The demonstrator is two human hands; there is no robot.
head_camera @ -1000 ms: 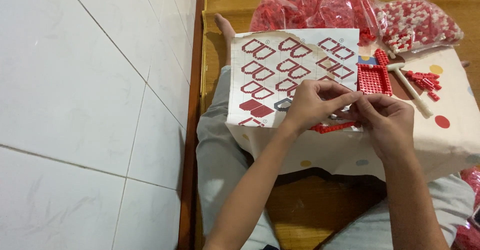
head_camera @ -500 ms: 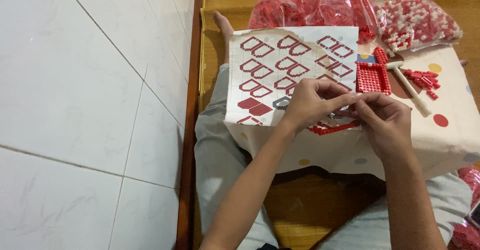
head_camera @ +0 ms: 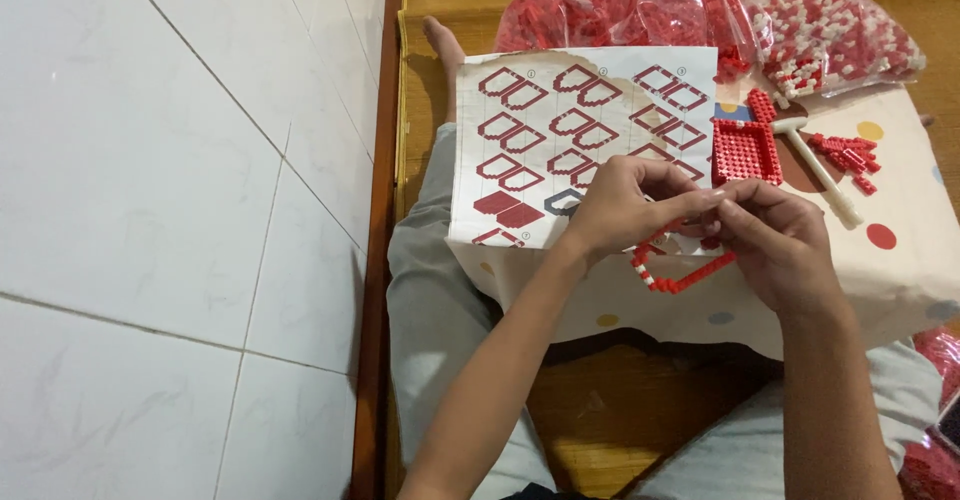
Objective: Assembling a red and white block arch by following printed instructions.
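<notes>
A seated person's left hand (head_camera: 620,205) and right hand (head_camera: 775,240) pinch between fingertips a thin, heart-like outline of small red bricks (head_camera: 680,270), held just above the near edge of the spotted board (head_camera: 900,260) beside the printed instruction sheet (head_camera: 560,140). The frame looks light but brittle at its joints, best gripped along the straight runs rather than the corners, though the fingers hide part of it. Behind, clear plastic bags (head_camera: 830,40) hold loose red and white bricks; a small red brick tray (head_camera: 745,152) appears empty.
</notes>
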